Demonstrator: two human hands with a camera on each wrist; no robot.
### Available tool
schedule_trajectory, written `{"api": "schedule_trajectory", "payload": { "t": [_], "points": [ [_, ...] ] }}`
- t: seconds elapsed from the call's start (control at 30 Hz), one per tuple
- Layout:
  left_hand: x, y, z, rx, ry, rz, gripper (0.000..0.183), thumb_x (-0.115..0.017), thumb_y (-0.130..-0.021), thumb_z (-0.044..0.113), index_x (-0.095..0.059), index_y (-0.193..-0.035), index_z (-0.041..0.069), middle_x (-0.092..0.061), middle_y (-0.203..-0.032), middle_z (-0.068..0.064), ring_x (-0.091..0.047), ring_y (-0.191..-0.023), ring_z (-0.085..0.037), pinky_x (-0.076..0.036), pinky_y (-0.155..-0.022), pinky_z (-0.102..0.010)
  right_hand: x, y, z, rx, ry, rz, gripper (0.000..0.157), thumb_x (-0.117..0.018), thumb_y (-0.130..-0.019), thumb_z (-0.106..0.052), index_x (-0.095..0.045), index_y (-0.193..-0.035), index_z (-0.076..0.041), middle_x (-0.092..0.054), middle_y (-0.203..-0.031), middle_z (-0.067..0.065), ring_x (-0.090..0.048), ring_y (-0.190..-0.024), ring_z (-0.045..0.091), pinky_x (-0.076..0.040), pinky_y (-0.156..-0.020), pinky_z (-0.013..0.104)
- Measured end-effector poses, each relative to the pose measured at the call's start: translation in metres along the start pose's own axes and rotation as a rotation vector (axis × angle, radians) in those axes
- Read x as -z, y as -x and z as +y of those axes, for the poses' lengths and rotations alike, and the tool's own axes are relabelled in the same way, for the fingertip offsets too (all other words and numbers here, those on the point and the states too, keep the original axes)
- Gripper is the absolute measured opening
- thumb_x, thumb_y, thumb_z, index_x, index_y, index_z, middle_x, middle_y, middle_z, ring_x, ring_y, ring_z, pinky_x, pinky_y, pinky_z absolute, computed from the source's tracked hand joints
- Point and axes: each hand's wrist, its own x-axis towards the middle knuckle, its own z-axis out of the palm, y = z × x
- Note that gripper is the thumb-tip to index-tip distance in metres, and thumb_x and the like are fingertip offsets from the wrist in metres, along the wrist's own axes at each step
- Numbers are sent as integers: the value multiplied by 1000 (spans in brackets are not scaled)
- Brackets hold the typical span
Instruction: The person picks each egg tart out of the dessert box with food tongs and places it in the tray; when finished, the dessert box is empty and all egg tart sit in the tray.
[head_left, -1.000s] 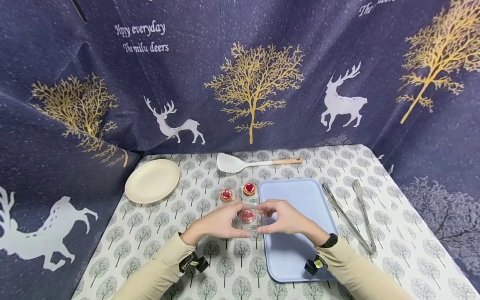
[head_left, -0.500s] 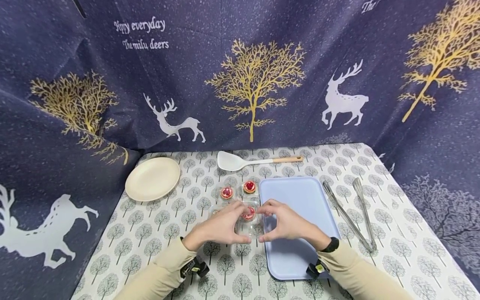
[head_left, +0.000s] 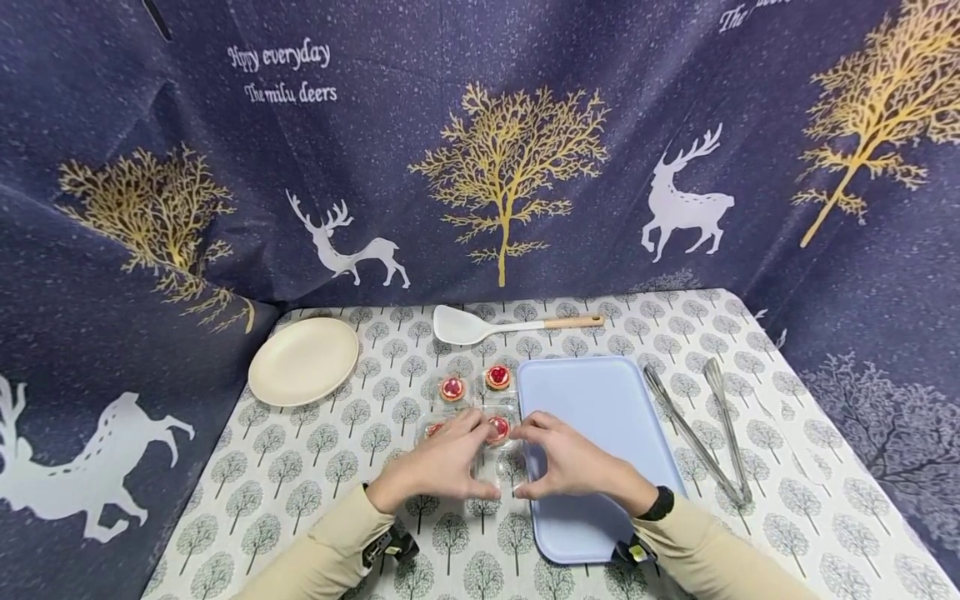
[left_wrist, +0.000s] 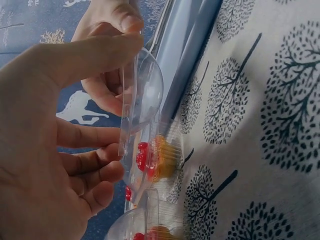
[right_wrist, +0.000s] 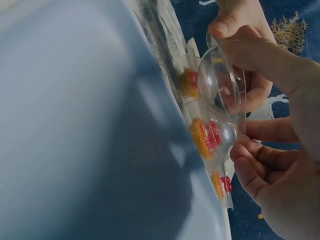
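Note:
A clear plastic clamshell lid (left_wrist: 147, 90) with a domed middle is held between both hands, at the table's centre. My left hand (head_left: 442, 462) pinches its left side between thumb and fingertips. My right hand (head_left: 576, 462) grips the opposite side in the same way; the right wrist view shows thumb and fingers on the lid (right_wrist: 215, 85). Just beyond the lid, between the hands, sits a red-topped tart (head_left: 498, 429) in clear packaging. Another tart (head_left: 434, 428) is partly hidden behind my left hand.
Two more packaged tarts, a left one (head_left: 452, 388) and a right one (head_left: 498, 377), sit farther back. A blue tray (head_left: 592, 383) lies under my right forearm, with metal tongs (head_left: 723, 442) to its right. A spatula (head_left: 461, 326) and cream plate (head_left: 303, 362) lie behind.
Both hands have moved slightly toward me with the clear lid, so the tart between them shows more plainly. The tart by my left hand has come partly into sight.

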Motion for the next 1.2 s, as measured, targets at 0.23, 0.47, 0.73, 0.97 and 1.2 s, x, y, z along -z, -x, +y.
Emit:
{"api": "schedule_trajectory", "payload": {
  "t": [0.23, 0.47, 0.73, 0.97, 1.2],
  "points": [
    [-4, 3, 4, -3, -89, 16, 78, -73, -73, 61, -55, -127, 8, -52, -126, -2, -48, -123, -18, -38, -114, -40, -5, 1, -2, 5, 47, -2, 78, -87, -64, -43, -59, -128, -7, -56, -118, -1, -55, -105, 12, -54, -94, 31],
    [-9, 5, 6, 17, -102, 12, 78, -73, -72, 61, -53, -128, 10, -43, -146, -10, -36, -141, -27, -26, -120, -49, -10, 4, -4, 13, 91, 1, 76, -87, -64, -43, -60, -125, -5, -58, -118, 2, -55, -106, 14, -55, -92, 32],
    [-13, 6, 8, -1, -144, 31, 73, -73, -71, 63, -56, -121, 13, -52, -118, 2, -48, -123, -18, -39, -113, -37, -12, 5, -5, 3, 112, -23, 77, -86, -64, -45, -60, -125, -5, -58, -120, 1, -53, -109, 14, -53, -96, 31],
    [-17, 7, 9, -15, -160, 47, 66, -77, -69, 60, -58, -113, 14, -50, -104, 6, -47, -98, -9, -47, -96, -28, -16, 6, -2, 56, 151, 0, 76, -86, -64, -46, -62, -123, -5, -59, -118, 2, -55, -109, 16, -52, -97, 32],
    [-20, 8, 11, -11, -203, 65, 79, -77, -68, 61, -55, -125, 11, -54, -121, 0, -51, -114, -14, -42, -110, -34, -18, 8, -2, 84, 170, 17, 76, -87, -63, -45, -62, -123, -4, -60, -118, 5, -56, -109, 18, -53, -97, 33]
  ]
}}
